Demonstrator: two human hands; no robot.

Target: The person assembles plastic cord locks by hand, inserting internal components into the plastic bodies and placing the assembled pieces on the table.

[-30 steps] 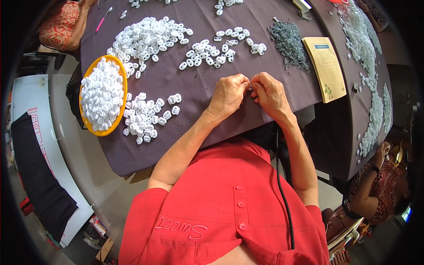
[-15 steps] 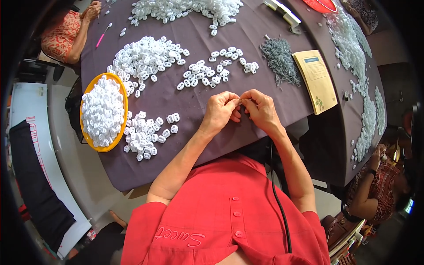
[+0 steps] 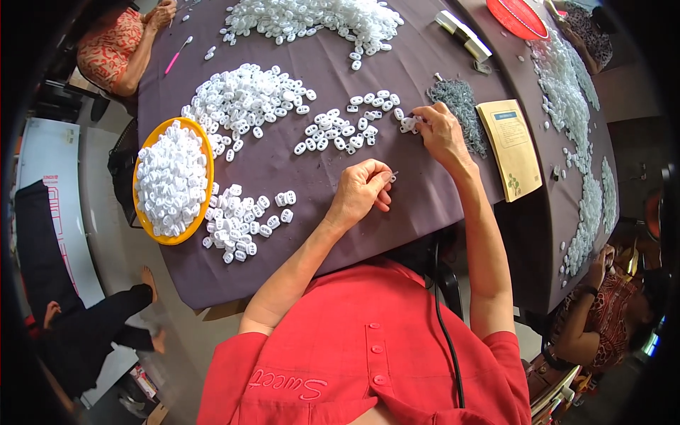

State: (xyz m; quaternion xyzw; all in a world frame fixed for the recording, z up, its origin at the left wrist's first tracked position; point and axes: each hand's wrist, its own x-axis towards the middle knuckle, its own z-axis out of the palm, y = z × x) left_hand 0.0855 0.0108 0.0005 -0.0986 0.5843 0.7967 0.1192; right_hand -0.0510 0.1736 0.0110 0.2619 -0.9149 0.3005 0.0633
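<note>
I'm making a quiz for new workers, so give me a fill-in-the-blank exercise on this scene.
The yellow tray is heaped with pieces coloured ____.
The camera wearer's ____ hand is at a small white cluster.
The tan packet lies beside a pile coloured ____.
Missing words: white; right; grey.

Dark tablecloth (image 3: 304, 177); white pieces (image 3: 244, 95) atop

And the hands part! The right hand (image 3: 443, 134) has broken from the left hand (image 3: 361, 191), swinging away from the table's (image 3: 312, 188) near edge to loose white pieces (image 3: 406, 127); beyond the near-left corner, another person's dark-trousered legs (image 3: 106, 322) now stretch in!
</note>
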